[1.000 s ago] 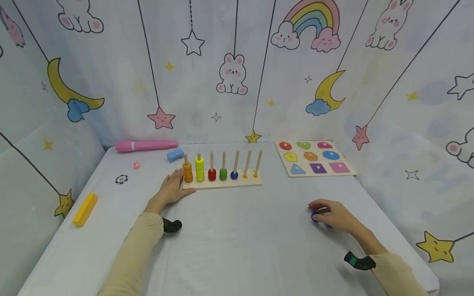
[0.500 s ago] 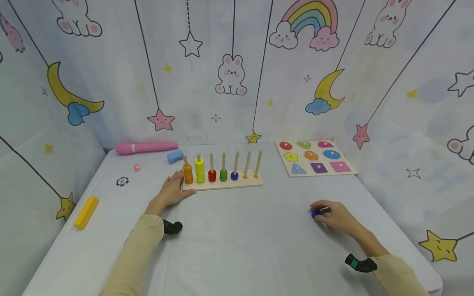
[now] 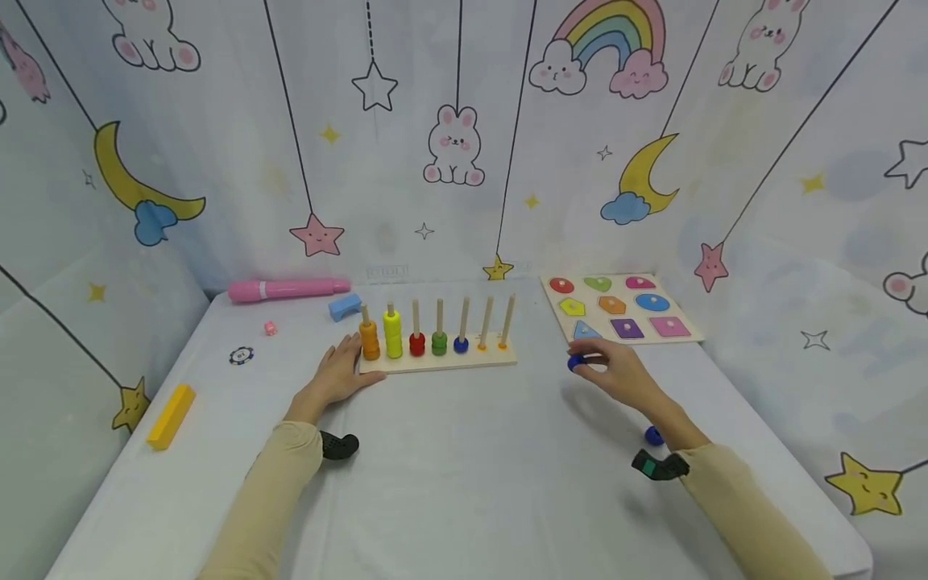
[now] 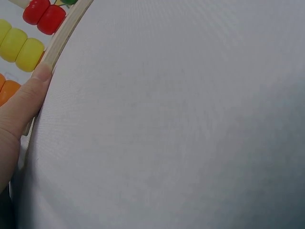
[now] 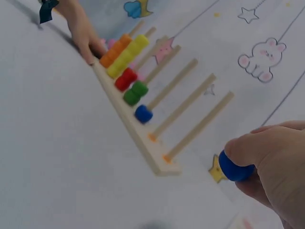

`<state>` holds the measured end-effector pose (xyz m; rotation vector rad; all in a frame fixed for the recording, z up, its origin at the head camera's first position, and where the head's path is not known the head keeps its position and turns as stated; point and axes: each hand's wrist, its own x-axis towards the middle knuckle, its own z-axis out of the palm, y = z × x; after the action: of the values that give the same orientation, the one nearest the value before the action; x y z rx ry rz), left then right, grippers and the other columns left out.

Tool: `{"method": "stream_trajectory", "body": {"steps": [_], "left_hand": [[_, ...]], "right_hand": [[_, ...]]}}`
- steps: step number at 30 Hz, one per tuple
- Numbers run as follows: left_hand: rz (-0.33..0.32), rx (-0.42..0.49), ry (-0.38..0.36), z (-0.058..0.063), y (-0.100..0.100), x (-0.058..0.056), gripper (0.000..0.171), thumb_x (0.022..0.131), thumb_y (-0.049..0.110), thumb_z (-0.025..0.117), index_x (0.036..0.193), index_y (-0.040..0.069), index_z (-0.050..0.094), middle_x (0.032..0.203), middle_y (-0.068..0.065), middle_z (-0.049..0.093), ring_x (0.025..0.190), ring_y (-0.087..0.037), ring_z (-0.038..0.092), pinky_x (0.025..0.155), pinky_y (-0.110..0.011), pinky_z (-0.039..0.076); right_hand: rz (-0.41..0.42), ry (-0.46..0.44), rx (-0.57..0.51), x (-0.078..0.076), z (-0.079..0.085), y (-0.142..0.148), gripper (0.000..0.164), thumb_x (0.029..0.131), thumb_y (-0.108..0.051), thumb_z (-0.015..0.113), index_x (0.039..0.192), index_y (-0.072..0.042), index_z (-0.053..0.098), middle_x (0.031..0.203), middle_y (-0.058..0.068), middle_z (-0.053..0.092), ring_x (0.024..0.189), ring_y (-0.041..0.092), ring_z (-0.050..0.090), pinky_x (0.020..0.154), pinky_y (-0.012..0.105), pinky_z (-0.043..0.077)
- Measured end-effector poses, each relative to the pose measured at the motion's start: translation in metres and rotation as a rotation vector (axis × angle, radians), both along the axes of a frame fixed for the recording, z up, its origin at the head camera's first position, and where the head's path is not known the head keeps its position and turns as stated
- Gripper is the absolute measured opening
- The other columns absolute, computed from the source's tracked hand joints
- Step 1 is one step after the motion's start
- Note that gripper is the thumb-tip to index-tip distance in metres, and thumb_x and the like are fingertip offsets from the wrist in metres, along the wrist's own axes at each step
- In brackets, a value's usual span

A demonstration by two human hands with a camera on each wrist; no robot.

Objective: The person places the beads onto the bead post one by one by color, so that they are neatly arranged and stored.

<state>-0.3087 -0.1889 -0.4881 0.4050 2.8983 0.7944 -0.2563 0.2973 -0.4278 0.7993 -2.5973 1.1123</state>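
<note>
My left hand rests at the left end of a wooden peg board, its thumb against the front edge. Orange beads and yellow beads are stacked on the two leftmost pegs. Further along come red beads, green beads and one blue bead on a peg; the two rightmost pegs are bare. Raised over the table, my right hand pinches another blue bead between thumb and fingers, to the right of the board. A loose blue bead lies beneath the right forearm.
A shape puzzle board lies at the back right. Toward the back left are a pink marker-like stick, a blue block, a small pink die-like cube and a poker chip. A yellow bar lies near the left edge.
My right hand has lifted the blue bead and carried it up and left toward the peg board, uncovering the loose blue bead. The left hand stays in place.
</note>
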Motion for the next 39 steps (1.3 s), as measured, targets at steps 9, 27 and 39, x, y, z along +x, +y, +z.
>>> {"method": "stream_trajectory", "body": {"steps": [9,27,39], "left_hand": [[0.005,0.001,-0.008,-0.003,-0.001,-0.001,0.093,0.086,0.051,0.062,0.148,-0.003,0.018,0.153,-0.023,0.015,0.142,-0.036,0.005,0.114,-0.051,-0.002],[0.006,-0.001,0.033,-0.005,-0.001,0.001,0.091,0.086,0.049,0.064,0.147,-0.004,0.022,0.152,-0.024,0.018,0.142,-0.036,0.009,0.114,-0.053,0.000],[0.003,-0.001,0.020,-0.002,-0.002,0.002,0.090,0.086,0.048,0.064,0.147,-0.005,0.023,0.153,-0.023,0.018,0.142,-0.036,0.008,0.114,-0.052,0.000]], "right_hand": [[0.067,0.086,-0.054,-0.044,0.040,-0.080,0.035,0.085,-0.006,0.070,0.119,-0.002,0.060,0.112,0.010,0.065,0.098,0.021,0.065,0.086,0.033,0.053],[0.103,0.110,0.033,-0.090,0.052,-0.168,0.035,0.088,-0.003,0.065,0.121,-0.001,0.057,0.112,0.011,0.064,0.098,0.019,0.063,0.087,0.026,0.052],[0.075,0.137,0.077,-0.093,0.051,-0.170,0.037,0.088,-0.002,0.065,0.123,-0.001,0.056,0.115,0.013,0.063,0.104,0.021,0.061,0.089,0.026,0.050]]}}
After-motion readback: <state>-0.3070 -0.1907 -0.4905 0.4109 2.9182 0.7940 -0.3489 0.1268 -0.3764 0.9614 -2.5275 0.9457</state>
